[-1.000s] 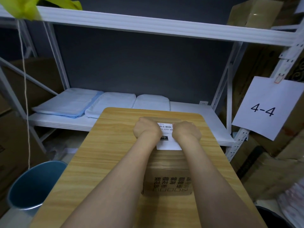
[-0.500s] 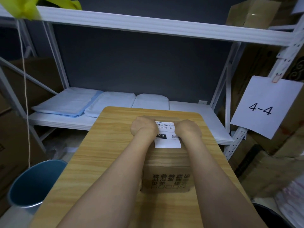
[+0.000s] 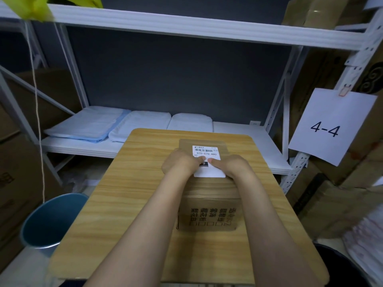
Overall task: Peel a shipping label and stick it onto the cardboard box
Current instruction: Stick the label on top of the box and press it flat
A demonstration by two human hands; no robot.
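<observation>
A brown cardboard box (image 3: 209, 191) with printed characters on its near side stands on a wooden table (image 3: 128, 193). A white shipping label (image 3: 206, 151) with a barcode and "070-070-A80" lies flat on the box top. My left hand (image 3: 178, 164) and my right hand (image 3: 230, 165) rest on the label's lower half with fingers curled and thumb tips pressing it, nearly touching each other. The label's top and bottom edges show; its middle is hidden by my thumbs.
A blue bin (image 3: 47, 222) stands on the floor left of the table. Behind it, a white rack shelf (image 3: 238, 137) holds folded pale cloth packs (image 3: 89, 125). A paper sign "4-4" (image 3: 327, 129) hangs at right over stacked cartons (image 3: 331, 206).
Both hands have slid toward me along the label, from its upper part to its lower half, uncovering the barcode and number. The box has not moved.
</observation>
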